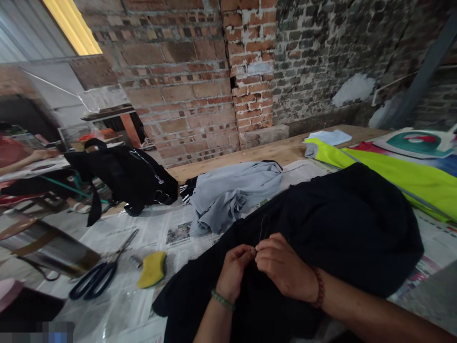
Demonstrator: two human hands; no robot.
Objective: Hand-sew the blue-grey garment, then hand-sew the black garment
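A large dark cloth [342,224], perhaps a garment, lies bunched across the table in front of me. Over it my left hand [233,269] is closed, thumb and forefinger pinched; what sits between their tips is too small to make out. My right hand [283,264] is closed too, its fingertips meeting those of the left. A thin loop of thread [264,226] rises from beside the right fingers. Whether a needle is there I cannot tell. Green beads circle the left wrist, reddish ones the right.
Newspaper [124,247] covers the table. Scissors [103,271], a yellow sponge [153,270] and a metal canister [50,247] are at left. Behind lie grey cloth [232,190] and a black bag [124,171]. At right, an iron [416,143] stands by a neon-yellow garment [400,176]. Someone sits far left.
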